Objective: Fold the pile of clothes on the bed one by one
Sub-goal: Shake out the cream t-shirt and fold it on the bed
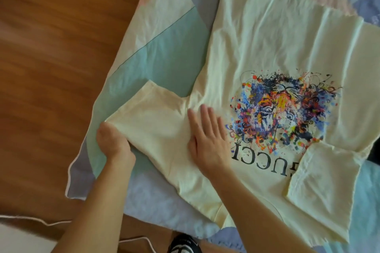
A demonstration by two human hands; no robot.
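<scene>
A: Grip first. Left hand [114, 141], fingers curled around the cuff end of the left sleeve [144, 109], apparently tucked under the cloth; knuckles up. Right hand [207, 135], flat, fingers straight and together, pressing the T-shirt [267, 47] just beside the sleeve seam. It holds nothing, only pins the cloth down.

B: And the shirt itself?

A: Pale yellow, spread print-side up on the bedspread [164, 47], collar end toward the person, hem toward the far side. Colourful animal-face print [285, 104] with black lettering [263, 156] below it, reading upside down from here. Only the head view, so that is all I can log.

B: Progress?

A: Early, by my reading. The right sleeve [324, 172] already lies turned in over the chest, partly covering the lettering. The left sleeve is spread outward, not yet folded. The body is full length, wrinkled, not halved. So: one sleeve in, one to go, then the lengthwise folds.

B: The rest of the pile?

A: Not in frame. Cannot say how many garments wait, or whether any are finished.

B: Counts, then.

A: One T-shirt. Two sleeves, one folded, one not. Two hands, both on the cloth. One patchwork bedspread in pastel panels, its corner hanging over the wooden floor [51, 47]. One dark shoe [183, 244] at the bottom edge.
</scene>
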